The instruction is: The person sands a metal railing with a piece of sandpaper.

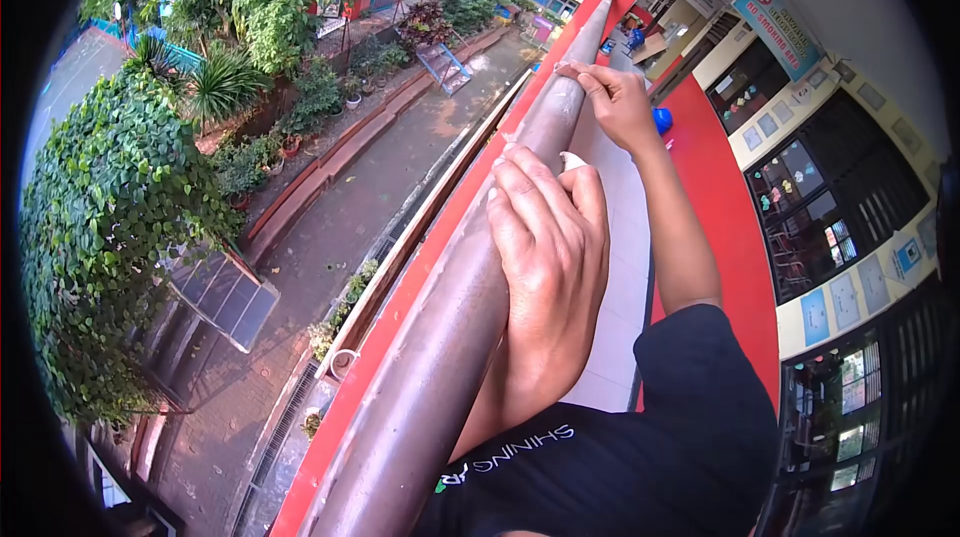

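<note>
A thick brownish-grey metal pipe runs as a handrail from the bottom of the view to the far top. My left hand curves over its near part, fingers pressed together on the surface. Pale edges of a thin sheet, which looks like sandpaper, show by the thumb and fingertips; the rest is hidden beneath the hand. Farther along, my right hand is closed in a pinch on a small brownish piece of sandpaper against the pipe. Scuffed, lighter patches mark the pipe between both hands.
A red ledge runs under the pipe, with a drop to a paved courtyard on the left. Plants and a leafy tree grow there. To the right lie a tiled walkway and a wall with windows.
</note>
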`<state>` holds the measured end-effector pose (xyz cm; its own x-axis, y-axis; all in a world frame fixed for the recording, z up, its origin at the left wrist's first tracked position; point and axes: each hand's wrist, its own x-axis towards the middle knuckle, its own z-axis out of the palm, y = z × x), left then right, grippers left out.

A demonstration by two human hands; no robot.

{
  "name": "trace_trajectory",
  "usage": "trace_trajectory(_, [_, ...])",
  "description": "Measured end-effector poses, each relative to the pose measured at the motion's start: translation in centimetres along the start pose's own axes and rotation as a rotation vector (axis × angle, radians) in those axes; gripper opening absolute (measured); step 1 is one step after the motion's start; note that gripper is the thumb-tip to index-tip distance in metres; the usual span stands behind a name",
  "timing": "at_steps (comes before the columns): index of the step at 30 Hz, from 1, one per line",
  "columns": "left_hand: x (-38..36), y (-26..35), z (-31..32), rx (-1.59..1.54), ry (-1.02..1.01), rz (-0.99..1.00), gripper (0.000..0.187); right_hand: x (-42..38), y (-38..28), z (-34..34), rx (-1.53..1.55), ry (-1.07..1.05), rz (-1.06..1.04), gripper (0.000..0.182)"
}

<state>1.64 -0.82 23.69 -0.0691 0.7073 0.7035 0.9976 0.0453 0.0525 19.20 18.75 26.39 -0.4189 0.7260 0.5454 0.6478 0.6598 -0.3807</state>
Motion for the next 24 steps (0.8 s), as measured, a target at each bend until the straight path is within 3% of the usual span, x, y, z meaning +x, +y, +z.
trace_trajectory(3, [-0.1,0.0,2.1,0.037,0.076,0.031,0.012,-1.6,-3.4,0.7,-0.009,-0.024,-0.136,0.024])
trace_trajectory(4, [0.3,-0.1,-0.3,-0.013,-0.026,-0.008,0.013,-2.0,-3.8,0.8,0.036,-0.039,-0.196,0.023])
trace_trajectory(8, [-0.3,-0.7,-0.1,-0.128,-0.052,0.047,0.013,1.5,0.3,-0.5,-0.044,-0.031,0.026,0.022])
trace_trajectory(10, [-0.3,0.1,2.6,0.070,0.121,0.027,0.014,0.3,-1.9,-0.3,-0.033,-0.074,-0.047,0.022])
trace_trajectory(12, [0.1,0.2,2.1,0.000,0.087,-0.002,0.014,-1.3,-3.7,0.1,0.019,-0.110,-0.164,0.023])
trace_trajectory(15, [-0.3,0.2,2.6,0.000,0.082,0.000,0.015,0.2,-0.4,-0.4,0.079,-0.081,-0.017,0.024])
trace_trajectory(19, [-0.3,-0.2,2.7,0.110,0.140,0.051,0.014,0.9,-0.3,-0.5,-0.051,-0.093,-0.011,0.026])
trace_trajectory(21, [-0.1,0.1,2.6,0.038,0.116,0.011,0.014,-1.4,-4.4,0.2,0.074,-0.156,-0.221,0.025])
trace_trajectory(23, [-0.3,0.2,2.7,-0.037,0.081,-0.013,0.014,-0.9,-1.9,-0.4,0.115,-0.141,-0.193,0.026])
trace_trajectory(24, [-0.3,0.1,2.6,0.025,0.100,0.003,0.014,0.1,0.2,-1.1,0.122,-0.096,-0.050,0.026])
